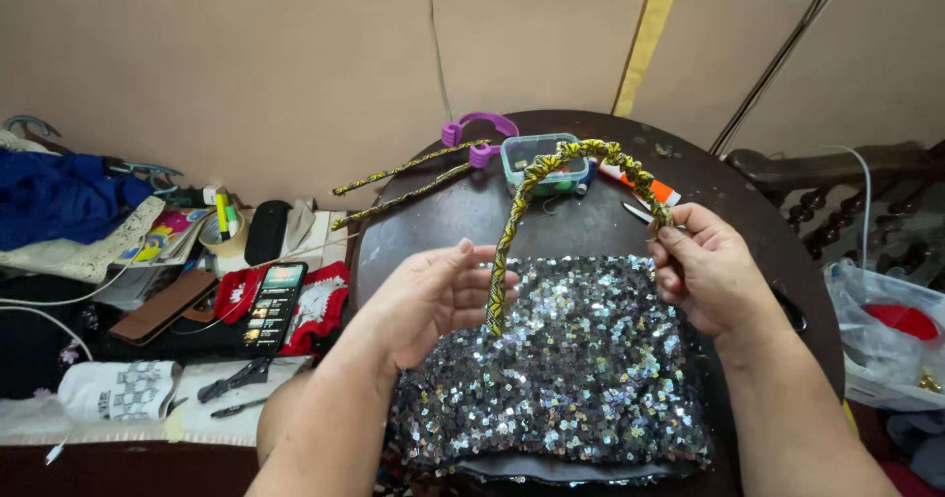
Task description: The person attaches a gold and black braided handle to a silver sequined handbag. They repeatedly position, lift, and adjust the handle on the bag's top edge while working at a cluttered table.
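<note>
1. Left of the sequinned bag [571, 369], off the round counter [433, 221], lies a clutter on a lower surface: blue cloth, a phone [271, 305] with its screen lit, and black pliers [231, 379]. None of it is in use.

2. The left hand [433, 300] sits at the bag's upper left edge, palm turned toward the middle, fingers spread and slightly curled. Its grip is loose and wide; the fingertips rest beside the lower end of the beaded handle [536, 192], steadying it where it meets the bag rather than clamping it.

3. The handle, yellow and dark in pattern, rises from the middle of the bag's top edge, arches up over it, and comes down toward the bag's upper right corner.

4. The right hand [704, 271] is at that corner, wrist bent inward, thumb and forefinger pinched narrow on the handle's free end.

5. Judging by this, the work in hand is fitting the handle: one end seems placed, the other not yet fixed. The next move likely calls for bringing the pinched end down to the bag's edge without twisting the arch.

6. Beyond the bag stand a clear plastic box [539, 157], two more beaded strips [409, 182] and a purple hook-shaped piece [477, 128].
</note>
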